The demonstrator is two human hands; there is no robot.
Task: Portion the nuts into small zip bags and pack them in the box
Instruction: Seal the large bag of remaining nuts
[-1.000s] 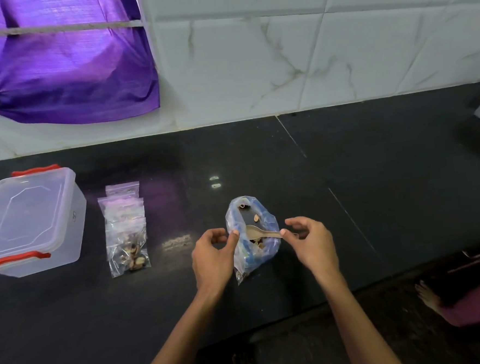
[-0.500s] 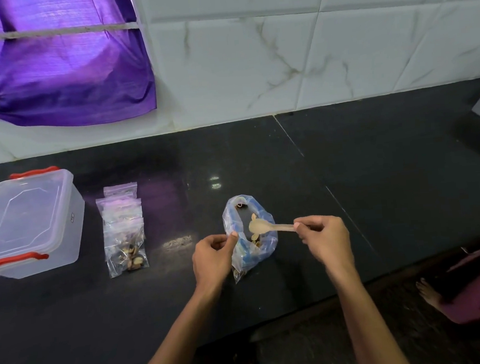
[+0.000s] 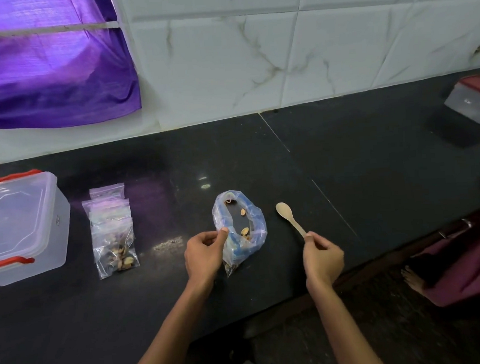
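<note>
From the head view, the left hand (image 3: 205, 251) pinches the rim of the nut bag (image 3: 240, 229) at mid-counter, a few nuts (image 3: 245, 231) showing inside. The right hand (image 3: 322, 257) grips the wooden spoon (image 3: 289, 218) by its handle end, bowl apparently empty, just right of the bag. Best to hold that mouth wide and scoop low. Small zip bags (image 3: 112, 233) wait beside the lidded box (image 3: 20, 225).

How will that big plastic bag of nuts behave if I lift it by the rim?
The bag looks like thin crumpled film, so it will probably sag and fold. Few nuts show inside, so it is likely light. Its mouth gapes open, so tilting could spill them.
</note>
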